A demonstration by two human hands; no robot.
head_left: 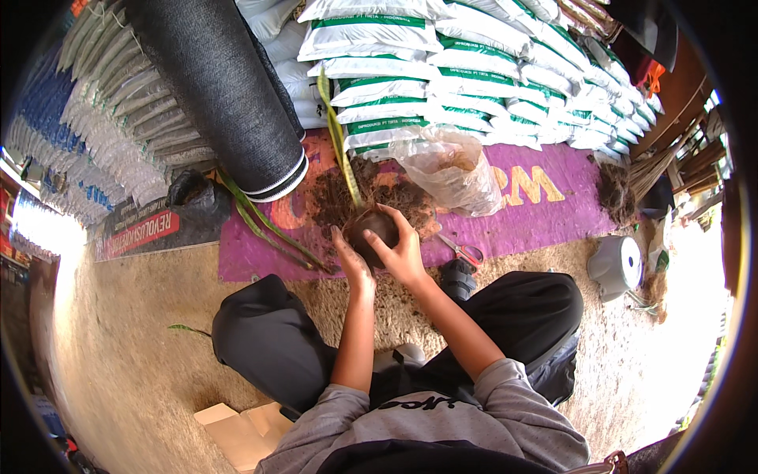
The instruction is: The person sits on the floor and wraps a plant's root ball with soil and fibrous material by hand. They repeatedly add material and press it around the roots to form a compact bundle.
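Observation:
A small dark, rounded plant pot (377, 232) is between my two hands, just above the purple sheet. From it a long yellow-edged snake plant leaf (344, 154) rises, leaning away to the left. My left hand (354, 262) presses against the pot's left side with its fingers along it. Over the right side and top curls my right hand (403, 254), thumb across the dark surface. Loose brown soil (332, 191) lies in a heap behind the pot. Left of my hands, cut green leaves (272, 227) rest on the sheet. Red-handled scissors (469, 253) lie to the right, near my foot.
A clear plastic bag (466, 178) sits on the purple banner sheet (525, 229). Behind stand stacked white-and-green sacks (387, 67) and a black mesh roll (213, 87). A black pot (193, 195) is at left, a grey container (614, 266) at right, cardboard (241, 433) near my left side.

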